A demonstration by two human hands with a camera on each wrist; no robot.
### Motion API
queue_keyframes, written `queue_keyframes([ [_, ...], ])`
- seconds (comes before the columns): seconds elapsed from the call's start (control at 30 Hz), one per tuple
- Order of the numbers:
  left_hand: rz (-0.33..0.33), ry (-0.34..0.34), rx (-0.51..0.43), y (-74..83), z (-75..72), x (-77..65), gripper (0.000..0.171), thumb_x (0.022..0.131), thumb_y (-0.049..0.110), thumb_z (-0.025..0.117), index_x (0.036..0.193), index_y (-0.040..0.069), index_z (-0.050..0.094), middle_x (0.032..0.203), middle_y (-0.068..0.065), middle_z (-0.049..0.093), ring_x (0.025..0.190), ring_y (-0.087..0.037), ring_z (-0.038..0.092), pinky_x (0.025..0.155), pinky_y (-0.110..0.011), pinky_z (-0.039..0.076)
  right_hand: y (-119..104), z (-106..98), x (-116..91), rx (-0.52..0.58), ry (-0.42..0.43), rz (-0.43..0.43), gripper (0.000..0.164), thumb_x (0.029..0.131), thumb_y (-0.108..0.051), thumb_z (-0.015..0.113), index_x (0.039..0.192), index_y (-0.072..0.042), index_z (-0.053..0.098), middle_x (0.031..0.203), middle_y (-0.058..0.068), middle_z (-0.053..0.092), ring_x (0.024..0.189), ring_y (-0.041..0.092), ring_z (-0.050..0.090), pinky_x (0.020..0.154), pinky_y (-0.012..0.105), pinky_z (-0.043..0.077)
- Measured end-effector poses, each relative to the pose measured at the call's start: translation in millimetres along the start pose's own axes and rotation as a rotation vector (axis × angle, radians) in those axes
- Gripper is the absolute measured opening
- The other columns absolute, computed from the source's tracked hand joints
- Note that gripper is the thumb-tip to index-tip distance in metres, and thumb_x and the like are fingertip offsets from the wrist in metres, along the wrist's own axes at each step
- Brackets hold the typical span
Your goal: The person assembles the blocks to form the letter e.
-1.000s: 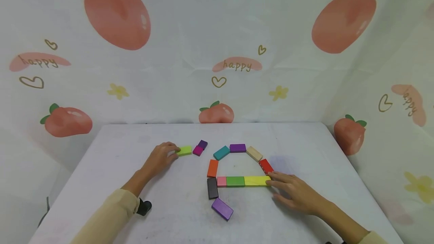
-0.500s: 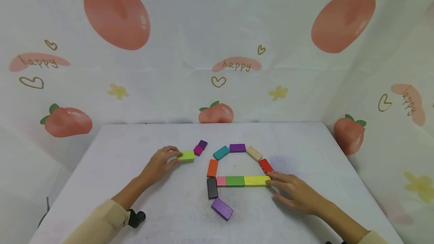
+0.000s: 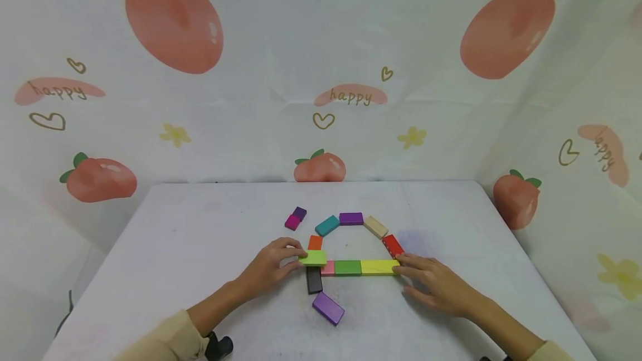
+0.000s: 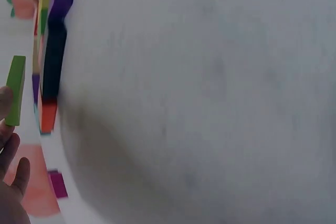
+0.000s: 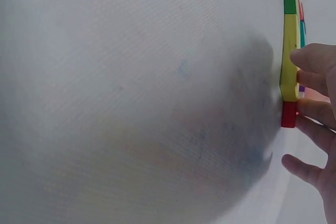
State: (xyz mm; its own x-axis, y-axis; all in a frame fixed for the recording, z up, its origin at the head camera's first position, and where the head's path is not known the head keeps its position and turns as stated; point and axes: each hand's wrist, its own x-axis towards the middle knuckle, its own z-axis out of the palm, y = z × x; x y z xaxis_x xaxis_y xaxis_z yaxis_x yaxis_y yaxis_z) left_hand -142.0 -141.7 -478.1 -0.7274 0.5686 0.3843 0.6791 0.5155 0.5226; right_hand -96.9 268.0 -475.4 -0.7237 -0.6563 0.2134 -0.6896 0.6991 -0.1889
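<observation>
Between thumb and fingers my left hand (image 3: pixel 268 269) pinches a lime-green block (image 3: pixel 314 258). In the left wrist view the lime block (image 4: pixel 17 90) is up off the table. From above it overlaps the orange block (image 3: pixel 315 242) and the dark grey block (image 3: pixel 314 282). My right hand (image 3: pixel 436 287), fingers loosely extended, touches the right end of the yellow block (image 3: pixel 377 267) and the near end of the red block (image 3: pixel 392 245). A pink block (image 3: pixel 328 268) and a green block (image 3: pixel 348 267) continue the straight row left of the yellow one.
A teal block (image 3: pixel 327 225), a purple block (image 3: pixel 351 219) and a beige block (image 3: pixel 376 227) arch behind the row. Another purple block (image 3: pixel 328 308) slants in front. Back left, a magenta block (image 3: pixel 292 222) adjoins a dark purple block (image 3: pixel 300 214). A printed cloth hangs behind the white table (image 3: pixel 200 210).
My left hand has brought the lime block from the back left, rightward and nearer, over the left end of the row. The right hand has stayed in place.
</observation>
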Motion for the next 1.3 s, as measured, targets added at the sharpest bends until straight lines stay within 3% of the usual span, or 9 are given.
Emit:
queue_keyframes([
  [0.23,0.048,-0.086,-0.056,19.3,19.3,-1.5,0.023,0.086,0.016,0.079,0.109,0.014,0.076,0.112,0.004,0.064,0.105,-0.011,0.059,0.092,-0.030,0.053,-2,-1,2,0.004,-0.044,0.028,0.043,0.087,-0.030,0.076,0.128,-0.018,0.068,0.137,0.007,0.060,0.124,0.027,0.058,0.091,0.053,0.053],
  [0.77,0.108,-0.172,-0.147,60.0,46.8,-3.3,0.019,0.091,0.022,0.075,0.109,0.016,0.077,0.111,0.008,0.065,0.104,-0.007,0.057,0.092,-0.025,0.050,-1,-1,2,0.003,-0.028,0.023,0.042,0.087,-0.029,0.077,0.127,-0.018,0.069,0.137,0.007,0.061,0.123,0.027,0.059,0.091,0.053,0.053],
  [1.03,0.118,-0.190,-0.152,69.2,56.0,-4.3,0.020,0.090,0.028,0.075,0.108,0.018,0.078,0.109,0.010,0.066,0.103,-0.004,0.055,0.088,-0.020,0.047,-1,-1,1,-0.004,-0.009,0.012,0.042,0.086,-0.028,0.078,0.126,-0.017,0.069,0.136,0.008,0.061,0.123,0.028,0.059,0.090,0.053,0.053],
  [1.3,0.136,-0.229,-0.155,73.1,61.4,-5.6,0.022,0.091,0.029,0.074,0.110,0.018,0.077,0.110,0.009,0.068,0.109,-0.005,0.058,0.096,-0.027,0.048,-1,-1,1,-0.004,-0.012,0.016,0.043,0.085,-0.028,0.079,0.125,-0.017,0.070,0.135,0.008,0.062,0.122,0.028,0.060,0.089,0.052,0.054],
])
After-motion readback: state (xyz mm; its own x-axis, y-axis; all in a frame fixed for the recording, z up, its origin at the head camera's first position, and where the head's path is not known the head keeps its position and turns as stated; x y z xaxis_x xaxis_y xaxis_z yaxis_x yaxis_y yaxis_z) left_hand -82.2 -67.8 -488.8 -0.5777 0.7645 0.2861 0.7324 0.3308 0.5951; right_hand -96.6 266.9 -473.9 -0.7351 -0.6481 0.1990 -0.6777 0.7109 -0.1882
